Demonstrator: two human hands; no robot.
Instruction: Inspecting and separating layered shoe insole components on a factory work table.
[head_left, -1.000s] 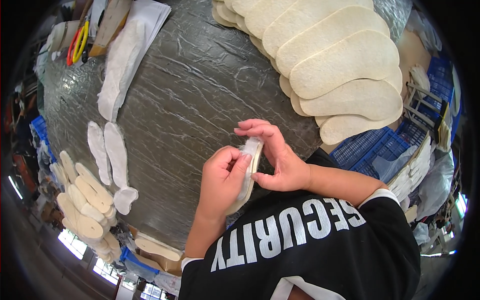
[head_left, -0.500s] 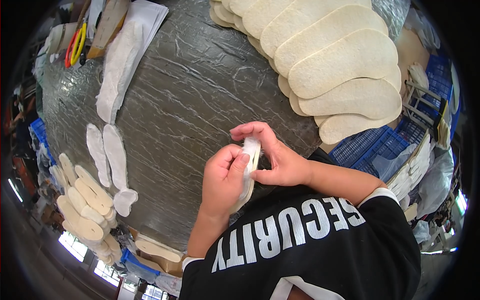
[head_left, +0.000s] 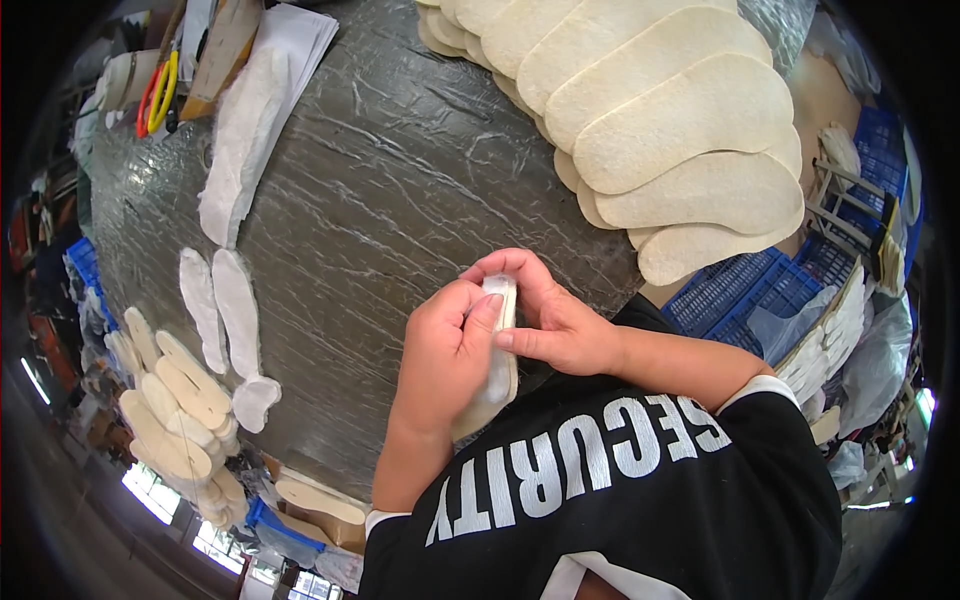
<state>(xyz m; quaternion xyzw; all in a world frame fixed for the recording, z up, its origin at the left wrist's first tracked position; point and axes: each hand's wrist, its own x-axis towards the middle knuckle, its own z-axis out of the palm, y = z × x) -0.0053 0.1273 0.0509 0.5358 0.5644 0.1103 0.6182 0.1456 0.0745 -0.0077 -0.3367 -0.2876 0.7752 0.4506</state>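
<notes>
Close to my body, both hands hold a narrow insole [head_left: 503,378] with a white fleecy face and a cream edge. My left hand [head_left: 440,345] is wrapped round its left side, thumb pressed on the white face. Over its upper end curl the fingers of my right hand [head_left: 565,325], while that thumb lies against the right edge. The insole's lower end comes down in front of my black shirt. Past my right hand, overlapping cream insoles [head_left: 680,125] are fanned out on the dark table.
White fleece pieces [head_left: 238,315] lie on the left of the plastic-covered table [head_left: 380,180]. A long fleece strip [head_left: 243,150] rests on paper sheets near red-and-yellow-handled scissors [head_left: 158,95]. More cream insoles [head_left: 170,430] are heaped at lower left. Blue crates [head_left: 735,300] stand at right.
My right fingers have bent closer over the insole's upper end, and that thumb has moved up slightly along its edge. The insole's white face shows flatter and more upright.
</notes>
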